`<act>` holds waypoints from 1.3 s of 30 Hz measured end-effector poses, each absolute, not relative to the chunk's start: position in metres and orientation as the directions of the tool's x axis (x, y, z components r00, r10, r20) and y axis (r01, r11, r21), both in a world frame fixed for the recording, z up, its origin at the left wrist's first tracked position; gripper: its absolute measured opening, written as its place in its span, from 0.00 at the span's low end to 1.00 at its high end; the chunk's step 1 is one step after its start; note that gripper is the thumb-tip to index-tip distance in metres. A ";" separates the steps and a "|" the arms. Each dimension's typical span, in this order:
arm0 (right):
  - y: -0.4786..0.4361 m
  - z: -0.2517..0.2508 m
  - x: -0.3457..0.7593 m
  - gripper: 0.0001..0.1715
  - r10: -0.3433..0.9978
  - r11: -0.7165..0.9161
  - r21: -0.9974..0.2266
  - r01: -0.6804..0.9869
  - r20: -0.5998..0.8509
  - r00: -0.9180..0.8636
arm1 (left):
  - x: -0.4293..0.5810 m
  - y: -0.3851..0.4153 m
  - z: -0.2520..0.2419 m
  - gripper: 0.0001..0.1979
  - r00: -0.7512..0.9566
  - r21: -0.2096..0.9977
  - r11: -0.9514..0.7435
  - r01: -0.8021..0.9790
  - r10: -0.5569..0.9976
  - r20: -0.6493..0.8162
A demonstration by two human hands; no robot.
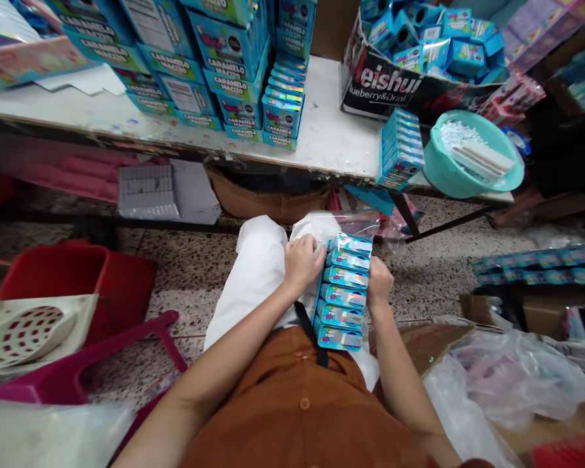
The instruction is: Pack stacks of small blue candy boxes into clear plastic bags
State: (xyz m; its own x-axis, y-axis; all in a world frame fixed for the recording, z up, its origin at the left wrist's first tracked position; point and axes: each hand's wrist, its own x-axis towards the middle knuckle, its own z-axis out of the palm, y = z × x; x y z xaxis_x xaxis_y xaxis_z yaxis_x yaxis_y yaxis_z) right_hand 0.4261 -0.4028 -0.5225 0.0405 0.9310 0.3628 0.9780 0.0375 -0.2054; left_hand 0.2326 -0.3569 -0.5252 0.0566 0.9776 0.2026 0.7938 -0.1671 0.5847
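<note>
On my white-trousered lap lies a blue display box of candy packs (pixel 344 296), its several small packs in a row facing up. Clear plastic film (pixel 355 224) shows at its far end. My left hand (pixel 302 263) is closed at the far left corner, its fingers curled on the box's edge; whether film is pinched there I cannot tell. My right hand (pixel 380 279) grips the right side, its fingertips partly hidden behind the box.
The white table (pixel 326 130) ahead bears stacked blue candy boxes (pixel 238 78), a black carton (pixel 390 97) of loose packs and a turquoise basin (pixel 448 172) of white sticks. A red bin (pixel 121 279) and magenta stool (pixel 43 383) stand left, plastic bags (pixel 526 364) right.
</note>
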 end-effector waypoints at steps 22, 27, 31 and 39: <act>-0.436 -0.518 0.417 0.18 0.890 0.227 -0.182 0.957 0.437 -0.128 | 0.207 -0.384 -0.522 0.17 0.408 0.339 -0.444 0.829 0.896 0.176; -0.435 -0.520 0.417 0.17 0.896 0.222 -0.184 0.958 0.426 -0.126 | 0.205 -0.387 -0.522 0.18 0.402 0.293 -0.449 0.844 0.891 0.209; -0.427 -0.520 0.417 0.12 0.886 0.160 -0.257 0.953 0.464 -0.023 | 0.204 -0.381 -0.516 0.16 0.349 0.297 -0.425 0.855 0.895 0.277; -0.424 -0.512 0.418 0.08 0.769 0.294 -0.220 0.930 0.633 -0.093 | 0.200 -0.370 -0.500 0.14 0.435 0.250 -0.563 0.788 0.796 0.422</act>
State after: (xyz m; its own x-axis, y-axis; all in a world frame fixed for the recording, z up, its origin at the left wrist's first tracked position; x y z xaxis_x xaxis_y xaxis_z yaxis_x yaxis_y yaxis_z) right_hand 0.4184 -0.4244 -0.5116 -0.0934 0.7689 0.6325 0.9300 0.2943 -0.2205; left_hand 0.1998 -0.3696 -0.5001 0.4346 0.7959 0.4216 0.7879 -0.5627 0.2500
